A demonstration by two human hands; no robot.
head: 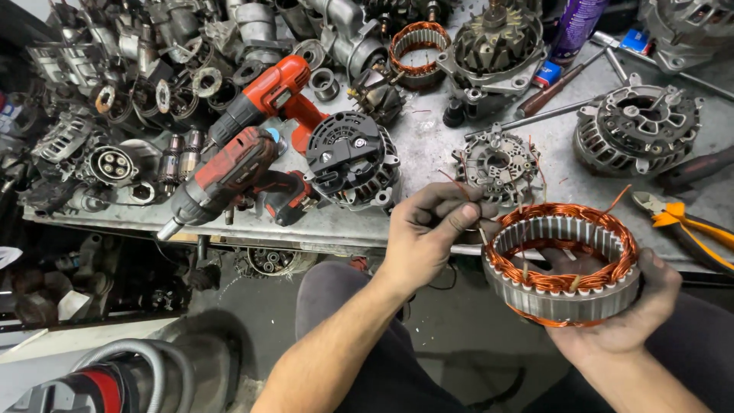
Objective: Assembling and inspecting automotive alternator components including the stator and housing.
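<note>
Over the lap at the bench edge, the right hand (612,321) cradles the copper-wound stator (562,264) while the left hand (432,226) pinches what seems a wire lead (456,186), best drawn gently.

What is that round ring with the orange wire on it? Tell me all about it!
The ring is a grey ridged metal band, hollow in the middle, with shiny copper wire wound along both rims. It rests tilted in the right hand, above the person's lap. The left hand pinches a loose copper wire end at its edge.
</note>
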